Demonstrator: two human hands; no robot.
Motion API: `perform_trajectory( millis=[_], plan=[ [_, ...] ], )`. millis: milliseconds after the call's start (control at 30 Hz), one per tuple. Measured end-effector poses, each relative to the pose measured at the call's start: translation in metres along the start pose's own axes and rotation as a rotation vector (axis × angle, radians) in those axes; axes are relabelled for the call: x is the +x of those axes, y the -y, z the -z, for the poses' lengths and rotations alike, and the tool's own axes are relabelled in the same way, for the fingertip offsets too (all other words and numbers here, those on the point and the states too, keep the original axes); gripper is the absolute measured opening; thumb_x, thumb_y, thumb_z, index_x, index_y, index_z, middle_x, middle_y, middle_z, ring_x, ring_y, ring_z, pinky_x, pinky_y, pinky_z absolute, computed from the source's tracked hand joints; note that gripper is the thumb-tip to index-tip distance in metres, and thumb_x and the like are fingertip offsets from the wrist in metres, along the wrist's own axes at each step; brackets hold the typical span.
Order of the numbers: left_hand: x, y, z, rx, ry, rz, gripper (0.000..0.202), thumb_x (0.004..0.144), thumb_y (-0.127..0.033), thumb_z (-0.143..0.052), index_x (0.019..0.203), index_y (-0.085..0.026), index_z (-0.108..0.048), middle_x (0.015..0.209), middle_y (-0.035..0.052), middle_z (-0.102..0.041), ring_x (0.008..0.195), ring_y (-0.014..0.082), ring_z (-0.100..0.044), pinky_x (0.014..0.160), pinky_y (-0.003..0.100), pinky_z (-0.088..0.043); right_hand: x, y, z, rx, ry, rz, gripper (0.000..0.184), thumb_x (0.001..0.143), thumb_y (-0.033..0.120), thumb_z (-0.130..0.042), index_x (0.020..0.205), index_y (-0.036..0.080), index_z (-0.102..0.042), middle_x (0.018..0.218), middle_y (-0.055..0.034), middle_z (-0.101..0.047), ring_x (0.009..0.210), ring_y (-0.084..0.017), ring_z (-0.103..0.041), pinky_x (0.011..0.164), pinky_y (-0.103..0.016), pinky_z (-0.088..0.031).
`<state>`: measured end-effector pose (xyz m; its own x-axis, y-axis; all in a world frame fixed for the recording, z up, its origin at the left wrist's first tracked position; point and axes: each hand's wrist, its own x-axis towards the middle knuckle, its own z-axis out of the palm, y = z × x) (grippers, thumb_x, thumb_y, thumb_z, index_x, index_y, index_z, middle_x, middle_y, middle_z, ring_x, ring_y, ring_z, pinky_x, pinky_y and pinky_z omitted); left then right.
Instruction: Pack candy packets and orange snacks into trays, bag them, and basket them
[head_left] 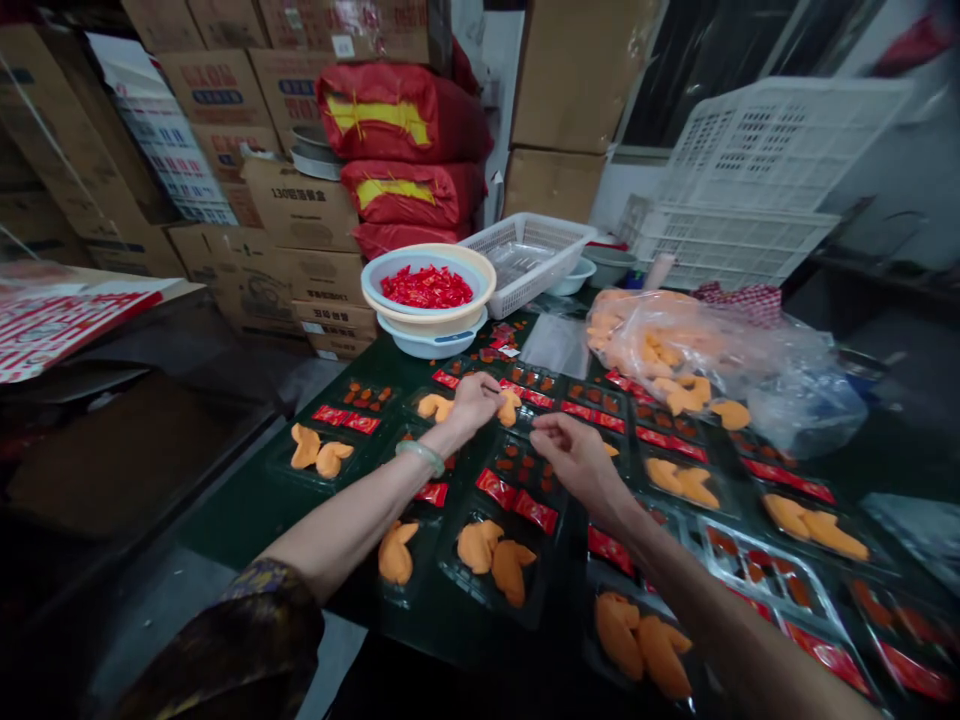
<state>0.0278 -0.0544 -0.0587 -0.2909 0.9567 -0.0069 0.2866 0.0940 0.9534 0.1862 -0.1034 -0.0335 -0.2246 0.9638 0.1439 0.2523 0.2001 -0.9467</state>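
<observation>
Several clear plastic trays [495, 575] cover a dark green table [247, 510], each with orange dried pieces [496, 560], red sachets [517, 500] and small red bits. My left hand [476, 397], a pale bangle on its wrist, reaches to a far tray and is closed on an orange piece [510, 408]. My right hand [574, 455] hovers over the middle trays with fingers pinched together; what they hold is too small to name.
A cream bowl of red sachets [427, 285] sits on a white bowl at the back. A clear bag of orange pieces [675, 350] lies at right. White baskets [529, 255], stacked crates [750, 180], cardboard boxes [300, 210] and red sacks [405, 120] stand behind.
</observation>
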Motion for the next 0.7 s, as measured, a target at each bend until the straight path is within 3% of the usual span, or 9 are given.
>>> perform_trajectory(
  millis=[100,267,467,567,700],
  plan=[
    [0.024,0.003,-0.01,0.268,0.059,-0.085,0.011,0.064,-0.006,-0.061,0.065,-0.016,-0.057,0.059,-0.0017,-0.055,0.06,0.0115,-0.055,0.055,0.019,-0.041,-0.014,-0.003,0.032,-0.11,0.062,0.018,0.023,0.07,0.039,-0.056,0.079,0.018,-0.059,0.061,-0.0002,-0.057,0.055,-0.014,-0.053,0.051,-0.026,-0.043],
    [0.029,0.003,-0.027,0.604,0.105,-0.19,0.018,0.058,-0.001,-0.06,0.049,-0.016,-0.054,0.074,0.008,-0.061,0.093,0.0244,-0.058,0.071,0.026,-0.044,-0.041,-0.027,0.075,-0.318,0.035,-0.004,0.017,0.075,0.035,-0.052,0.079,0.02,-0.059,0.06,0.0003,-0.058,0.054,-0.015,-0.053,0.051,-0.026,-0.042],
    [0.033,-0.007,-0.028,0.869,0.22,-0.267,0.015,0.057,-0.003,-0.061,0.061,-0.017,-0.063,0.074,0.009,-0.065,0.086,0.0268,-0.061,0.073,0.03,-0.045,-0.06,-0.054,0.114,-0.438,-0.036,0.024,0.02,0.082,0.035,-0.044,0.078,0.02,-0.058,0.055,0.0012,-0.055,0.049,-0.015,-0.05,0.046,-0.025,-0.037],
    [0.035,-0.018,-0.034,0.916,0.219,-0.347,0.021,0.067,-0.009,-0.054,0.08,-0.018,-0.068,0.09,0.0113,-0.066,0.089,0.0263,-0.061,0.073,0.031,-0.044,-0.041,-0.064,0.138,-0.578,-0.112,-0.014,0.022,0.084,0.035,-0.042,0.08,0.02,-0.058,0.062,-0.0009,-0.058,0.056,-0.016,-0.055,0.052,-0.026,-0.041],
    [0.028,-0.035,-0.057,0.864,0.207,-0.462,0.024,0.077,-0.019,-0.047,0.089,-0.021,-0.068,0.094,0.008,-0.067,0.089,0.0214,-0.061,0.073,0.027,-0.044,0.026,-0.08,0.171,-0.982,-0.289,-0.184,0.028,0.087,0.034,-0.042,0.1,0.017,-0.06,0.093,-0.0124,-0.065,0.083,-0.025,-0.063,0.067,-0.033,-0.044]
  ],
)
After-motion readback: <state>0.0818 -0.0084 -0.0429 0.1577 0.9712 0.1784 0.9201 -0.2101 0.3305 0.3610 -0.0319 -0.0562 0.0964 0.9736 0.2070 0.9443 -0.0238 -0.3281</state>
